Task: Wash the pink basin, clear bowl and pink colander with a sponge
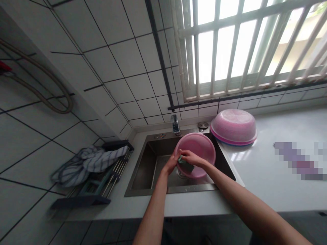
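A pink plastic basin (198,147) is tilted over the steel sink (148,163), its inside facing me. My left hand (171,164) grips the basin's near left rim. My right hand (192,158) presses a dark green scouring sponge (184,164) against the basin's lower inner edge, fingers closed on it. Both hands are over the sink, close together.
A faucet (175,124) stands behind the sink. Upturned pink basins (233,127) are stacked on the white counter (268,177) to the right. A dish rack with a striped cloth (98,160) sits left of the sink. Tiled walls and a barred window (245,44) lie beyond.
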A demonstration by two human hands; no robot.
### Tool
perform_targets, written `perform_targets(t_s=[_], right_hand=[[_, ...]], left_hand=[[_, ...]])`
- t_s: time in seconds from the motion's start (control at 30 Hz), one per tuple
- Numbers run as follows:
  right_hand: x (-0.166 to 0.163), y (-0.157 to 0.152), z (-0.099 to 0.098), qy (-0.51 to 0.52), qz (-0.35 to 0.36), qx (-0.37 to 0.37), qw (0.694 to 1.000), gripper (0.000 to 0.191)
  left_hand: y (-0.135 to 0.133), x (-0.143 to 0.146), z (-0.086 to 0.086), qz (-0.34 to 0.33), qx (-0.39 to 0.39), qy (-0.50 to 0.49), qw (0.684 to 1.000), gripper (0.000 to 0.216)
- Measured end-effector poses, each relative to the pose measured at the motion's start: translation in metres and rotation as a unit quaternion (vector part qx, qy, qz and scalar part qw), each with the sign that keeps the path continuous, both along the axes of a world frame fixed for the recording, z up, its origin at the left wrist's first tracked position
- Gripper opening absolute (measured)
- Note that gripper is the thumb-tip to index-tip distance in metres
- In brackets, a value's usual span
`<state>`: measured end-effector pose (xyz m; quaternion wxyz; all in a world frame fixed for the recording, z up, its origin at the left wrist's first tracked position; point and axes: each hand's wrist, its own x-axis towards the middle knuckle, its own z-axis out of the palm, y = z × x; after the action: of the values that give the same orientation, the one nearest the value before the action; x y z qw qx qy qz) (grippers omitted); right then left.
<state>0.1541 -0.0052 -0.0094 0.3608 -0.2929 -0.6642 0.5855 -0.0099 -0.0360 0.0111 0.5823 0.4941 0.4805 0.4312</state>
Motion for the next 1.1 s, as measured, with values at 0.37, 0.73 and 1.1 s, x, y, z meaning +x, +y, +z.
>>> perform_targets(t_s=[0.37,0.73,1.1], right_hand=[[0.024,0.016,0.005,0.083,-0.201,-0.062,0.974,0.033],[0.028,0.028,0.007,0.077,-0.285,-0.022,0.955,0.034],[0.001,-0.001,-0.002,-0.003,0.005,0.003,1.0,0.024]], left_hand=[[0.002,0.004,-0.002,-0.03,0.012,0.036,0.999,0.092],[0.006,0.007,-0.004,-0.034,0.045,0.043,0.997,0.086],[0.002,-0.003,-0.001,-0.01,0.046,0.062,0.997,0.087]])
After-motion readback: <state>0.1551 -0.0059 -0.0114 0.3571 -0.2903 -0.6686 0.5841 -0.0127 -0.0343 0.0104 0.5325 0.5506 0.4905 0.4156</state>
